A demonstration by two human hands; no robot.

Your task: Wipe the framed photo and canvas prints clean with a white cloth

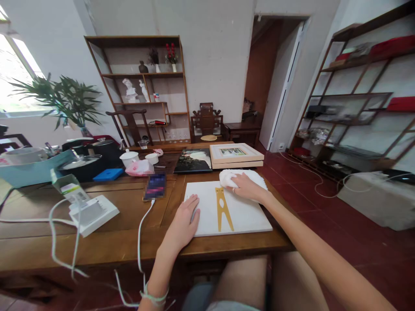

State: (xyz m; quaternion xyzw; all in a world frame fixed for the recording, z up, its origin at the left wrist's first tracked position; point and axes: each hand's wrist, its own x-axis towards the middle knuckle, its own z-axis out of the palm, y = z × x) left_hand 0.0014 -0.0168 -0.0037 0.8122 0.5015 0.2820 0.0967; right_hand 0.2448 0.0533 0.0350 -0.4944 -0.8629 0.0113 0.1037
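A white square canvas (pixel 246 211) with a yellow-gold cat-like figure (pixel 223 207) painted on it lies on the wooden table (pixel 129 242) in front of me. My left hand (pixel 183 222) lies flat on the canvas's left edge, fingers stretched out. My right hand (pixel 244 186) is closed on a crumpled white cloth (pixel 227 178) and presses it on the canvas's far edge, right beside the top of the painted figure.
Behind the canvas lie a framed picture (pixel 235 154) and a dark print (pixel 194 161). A phone (pixel 154 186) with a white cable (pixel 140 242) sits left of the canvas. White boxes, pots, cups and a plant fill the table's left. Shelves line both walls.
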